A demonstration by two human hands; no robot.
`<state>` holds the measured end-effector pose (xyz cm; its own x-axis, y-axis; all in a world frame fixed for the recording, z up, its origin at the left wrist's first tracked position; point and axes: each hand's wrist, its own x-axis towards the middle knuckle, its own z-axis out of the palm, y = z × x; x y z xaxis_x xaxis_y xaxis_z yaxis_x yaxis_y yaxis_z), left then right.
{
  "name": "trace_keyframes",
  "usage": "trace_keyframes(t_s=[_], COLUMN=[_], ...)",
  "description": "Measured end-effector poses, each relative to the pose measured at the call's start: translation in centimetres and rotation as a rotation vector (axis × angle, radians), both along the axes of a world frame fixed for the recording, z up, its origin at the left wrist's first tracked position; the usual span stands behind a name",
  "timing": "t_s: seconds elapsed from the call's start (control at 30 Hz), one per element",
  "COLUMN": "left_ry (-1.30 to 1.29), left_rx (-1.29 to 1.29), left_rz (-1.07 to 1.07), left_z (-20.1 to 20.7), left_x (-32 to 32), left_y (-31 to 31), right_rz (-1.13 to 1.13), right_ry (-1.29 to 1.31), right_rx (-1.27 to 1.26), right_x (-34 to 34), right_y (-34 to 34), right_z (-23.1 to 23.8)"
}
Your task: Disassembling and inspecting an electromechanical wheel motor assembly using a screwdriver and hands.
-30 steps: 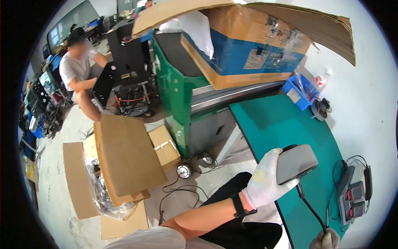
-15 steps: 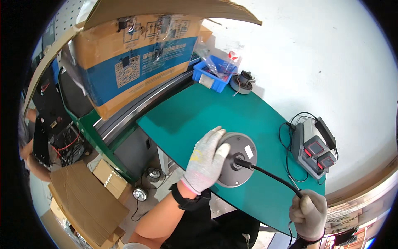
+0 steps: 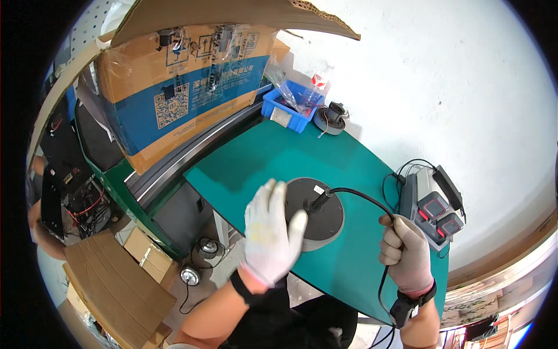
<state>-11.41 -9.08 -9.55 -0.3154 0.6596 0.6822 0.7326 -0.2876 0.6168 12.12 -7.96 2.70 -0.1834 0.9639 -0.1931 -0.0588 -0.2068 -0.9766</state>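
On the green table [image 3: 232, 160] lies a dark grey disc-shaped part [image 3: 328, 224], perhaps a wheel motor, with a small white label and several screws on its face. A black cable [image 3: 363, 195] rises from a stub at its centre and arches to the right. My right hand [image 3: 405, 250], in a pale glove, is closed around this cable, whose lower end hangs below the fist. At the disc's left edge my gloved left hand [image 3: 268, 230] has its fingers stretched and its thumb over the rim. Whether it touches the disc I cannot tell.
A blue bin [image 3: 290, 109] of bagged parts and another round part [image 3: 331, 121] stand at the table's back. A grey device with two battery packs [image 3: 433, 206] is at right. A large carton [image 3: 192, 87] stands at left; another person's arm [image 3: 49, 238] shows beyond.
My right hand has moved up and left, raising the cable into an arch. The disc has turned, its label now nearer the top. My left hand has shifted left, its fingers lifting off the disc.
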Motion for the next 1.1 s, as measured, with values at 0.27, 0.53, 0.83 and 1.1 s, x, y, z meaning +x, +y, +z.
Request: trace_keyframes(t_s=[0.27,0.53,0.83,1.1], left_ry=[-0.441,-0.545,-1.277,-1.181], left_rx=[-0.199,-0.433,-0.658,-0.486], left_rz=[-0.997,-0.9,-0.798,-0.844], left_z=[-2.1,-2.1,0.7,2.4], left_x=[10.4,5.7,4.5,5.4], left_y=[-11.4,-11.2,-12.8,-12.1], right_rz=[0.053,-0.135,0.549,0.705], right_ry=[0.784,-0.407,-0.657,-0.125], right_rx=[-0.198,0.563,0.724,0.489], right_x=[-1.3,3.2,-0.7,-0.2], right_y=[-0.9,-3.9,-17.1,-16.9], right_z=[-3.8,-4.7,-10.6,-15.1])
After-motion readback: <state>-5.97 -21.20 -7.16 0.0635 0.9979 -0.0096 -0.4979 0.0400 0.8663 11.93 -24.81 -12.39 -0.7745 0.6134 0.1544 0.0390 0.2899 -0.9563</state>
